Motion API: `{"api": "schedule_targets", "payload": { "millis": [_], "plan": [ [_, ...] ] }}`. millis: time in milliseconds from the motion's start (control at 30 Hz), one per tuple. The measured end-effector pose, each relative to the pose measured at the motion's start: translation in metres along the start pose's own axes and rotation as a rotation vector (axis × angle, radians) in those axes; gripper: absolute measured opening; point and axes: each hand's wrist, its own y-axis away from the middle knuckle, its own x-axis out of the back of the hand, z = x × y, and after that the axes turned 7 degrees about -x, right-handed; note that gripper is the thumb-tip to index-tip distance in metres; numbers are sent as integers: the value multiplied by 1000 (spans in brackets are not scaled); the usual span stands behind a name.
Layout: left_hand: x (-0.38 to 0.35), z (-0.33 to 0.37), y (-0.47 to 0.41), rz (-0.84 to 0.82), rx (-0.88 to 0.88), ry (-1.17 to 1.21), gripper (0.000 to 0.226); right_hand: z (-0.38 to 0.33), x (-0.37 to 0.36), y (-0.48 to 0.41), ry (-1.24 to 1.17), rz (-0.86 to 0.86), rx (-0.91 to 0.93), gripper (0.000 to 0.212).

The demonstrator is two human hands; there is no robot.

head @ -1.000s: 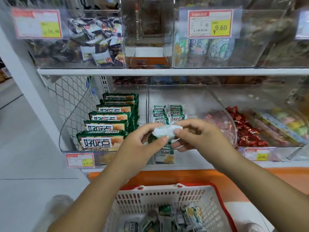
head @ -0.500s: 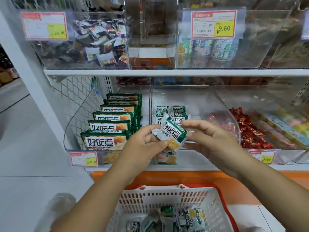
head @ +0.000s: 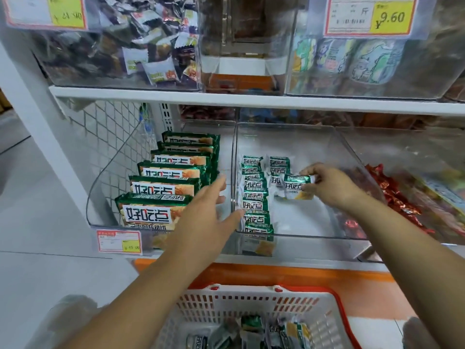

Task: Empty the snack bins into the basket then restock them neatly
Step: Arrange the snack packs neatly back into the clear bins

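**Restocking the middle bin, head view.** Your right hand [head: 332,185] reaches into the middle clear bin [head: 286,127] on the lower shelf [head: 314,258]. Its fingers [head: 310,170] and thumb pinch one small green-and-white snack packet [head: 295,188] by its right end. You hold the packet low over the bin floor, just right of two columns of like packets [head: 254,197] laid flat along the bin's left side. The left column runs from far to the near wall; the right column is shorter and lies far.

Your left hand [head: 211,212] holds nothing. Its fingers are straight and spread, stretched over the wall between the middle bin and the left bin [head: 105,224]; you cannot tell whether they touch it. The left bin holds large green packs [head: 161,187], overlapping one behind another. The right bin [head: 377,152] holds red foil sweets [head: 397,197].

A red-and-yellow price tag [head: 118,241] hangs on the front of the lower shelf. Nearest you, a white basket [head: 251,302] with a red rim holds more small packets [head: 274,333]. The upper shelf [head: 251,99] carries further clear bins of wrapped snacks [head: 156,59] and a tag reading 9.60 [head: 370,16].

A white upright [head: 32,122] and a wire mesh panel [head: 105,137] close the shelving on the left, with pale grey floor [head: 22,210] beyond. An orange band [head: 302,275] runs under the lower shelf.
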Motion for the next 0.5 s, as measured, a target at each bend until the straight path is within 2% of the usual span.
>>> {"api": "schedule_targets", "payload": {
  "millis": [100, 233, 400, 500],
  "plan": [
    [-4, -4, -1, -97, 12, -63, 70, -5, -10, -11, -35, -91, -7, 28],
    [-3, -6, -2, -120, 15, -22, 66, -2, -22, -21, -114, -156, -38, 28],
    [-3, -7, -1, -135, 12, 16, 67, 2, -30, -24, 0, -89, -2, 30],
    [-3, -9, -2, -125, -2, 34, 66, 0, -34, -22, 43, -49, 15, 40]
  ]
}}
